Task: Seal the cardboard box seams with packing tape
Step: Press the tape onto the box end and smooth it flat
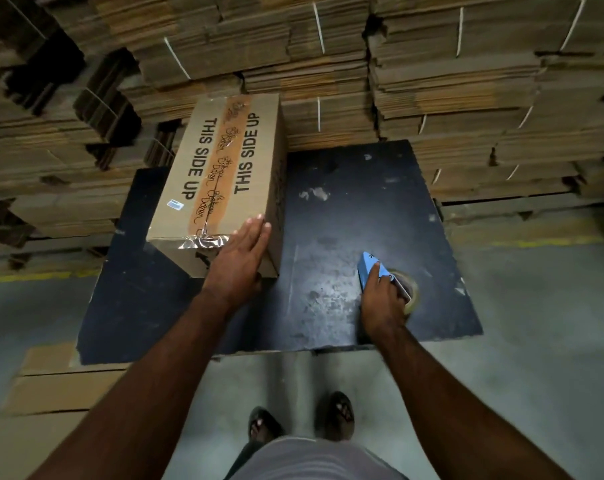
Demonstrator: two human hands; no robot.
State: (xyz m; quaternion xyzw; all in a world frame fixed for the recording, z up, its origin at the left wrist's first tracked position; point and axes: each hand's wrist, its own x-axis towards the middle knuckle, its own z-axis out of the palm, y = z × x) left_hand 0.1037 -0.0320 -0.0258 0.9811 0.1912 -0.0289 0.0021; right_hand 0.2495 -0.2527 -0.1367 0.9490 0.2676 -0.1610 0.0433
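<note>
While the cardboard box [220, 174] sits on the left half of the dark table [345, 220], its top seam already carries a strip of printed orange packing tape [220, 161] running down the middle between the two "THIS SIDE UP" legends. The box's long axis runs from the near edge away toward the wall of flattened cartons [432, 64], leaning slightly to the right as it recedes, and the lettering reads along that same line. At the near end a shiny, crinkled tail of tape [203, 241] folds over the top edge onto the front face, not yet lying flat.

The left hand [239, 258] lies open and flat against the near right corner of the box, fingers extended, grasping nothing, apparently pressing or steadying. The right hand [383, 292] is closed around a blue tape dispenser [371, 268] with its roll [409, 292], resting on the table well to the right of the box.

The step looks like finishing the top seam: the strip is laid and the end needs smoothing. The next move probably calls for rubbing the wrinkled tail down firmly, then turning the box to reach any untaped seam with the dispenser
</note>
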